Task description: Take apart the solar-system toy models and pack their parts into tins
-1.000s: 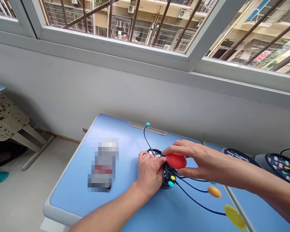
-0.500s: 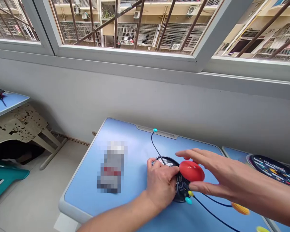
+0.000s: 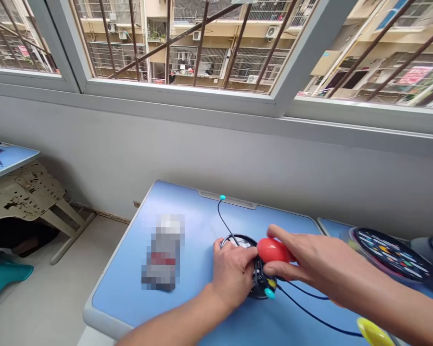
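1. The round black plastic base [image 3: 259, 278] sits on the pale blue desk top with the grey rim [image 3: 187, 302], so everything below is placed off that base.
2. The left hand [image 3: 234, 271] lies right on top of the base, covering its near-left half. The fingers are together and curled down over the edge, gripping it.
3. The glossy red plastic ball [image 3: 270, 250] sits at the base's right edge, just above it and touching or nearly touching.
4. The right hand [image 3: 312, 264] comes in from the right of the base and pinches that ball, index finger on top, thumb underneath, clamped on it. The other fingers are loosely spread behind.
5. A thin black wire arm tipped with a turquoise bead [image 3: 222, 197] sticks up and away from the far side of the base.
6. A small yellow bead [image 3: 272, 283] and a small turquoise bead [image 3: 270, 294] sit at the base's near-right rim, just under the ball.
7. A long black wire [image 3: 310, 315] runs right and nearer from the base to a flat yellow disc [image 3: 373, 333], well apart from it.
8. Left of the base, a blurred-out grey and red block [image 3: 163, 259] lies on the same desk.
9. Well to the right of the base is a second round black dial with coloured marks [image 3: 389, 254].
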`<action>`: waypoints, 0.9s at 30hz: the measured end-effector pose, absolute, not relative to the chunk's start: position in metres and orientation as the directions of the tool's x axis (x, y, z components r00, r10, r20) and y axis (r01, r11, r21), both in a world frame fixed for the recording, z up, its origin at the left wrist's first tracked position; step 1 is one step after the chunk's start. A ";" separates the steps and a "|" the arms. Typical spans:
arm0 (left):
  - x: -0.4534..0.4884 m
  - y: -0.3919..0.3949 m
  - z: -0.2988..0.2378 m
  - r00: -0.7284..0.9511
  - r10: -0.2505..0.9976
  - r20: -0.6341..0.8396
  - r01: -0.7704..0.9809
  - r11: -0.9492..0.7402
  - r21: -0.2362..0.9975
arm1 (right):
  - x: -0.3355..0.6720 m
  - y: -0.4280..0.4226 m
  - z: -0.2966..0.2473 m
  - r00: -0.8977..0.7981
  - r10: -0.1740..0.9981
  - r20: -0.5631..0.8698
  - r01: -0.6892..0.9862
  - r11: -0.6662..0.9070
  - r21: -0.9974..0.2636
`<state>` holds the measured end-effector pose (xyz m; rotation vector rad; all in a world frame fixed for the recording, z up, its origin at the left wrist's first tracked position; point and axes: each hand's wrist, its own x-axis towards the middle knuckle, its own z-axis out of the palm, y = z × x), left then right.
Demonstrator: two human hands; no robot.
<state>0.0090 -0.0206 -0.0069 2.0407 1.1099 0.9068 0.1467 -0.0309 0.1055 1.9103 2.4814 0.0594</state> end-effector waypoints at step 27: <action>0.007 -0.022 -0.004 0.423 0.865 0.269 0.446 -0.458 0.769 | 0.140 -0.029 0.113 -0.300 0.944 -0.138 0.943 0.316 0.106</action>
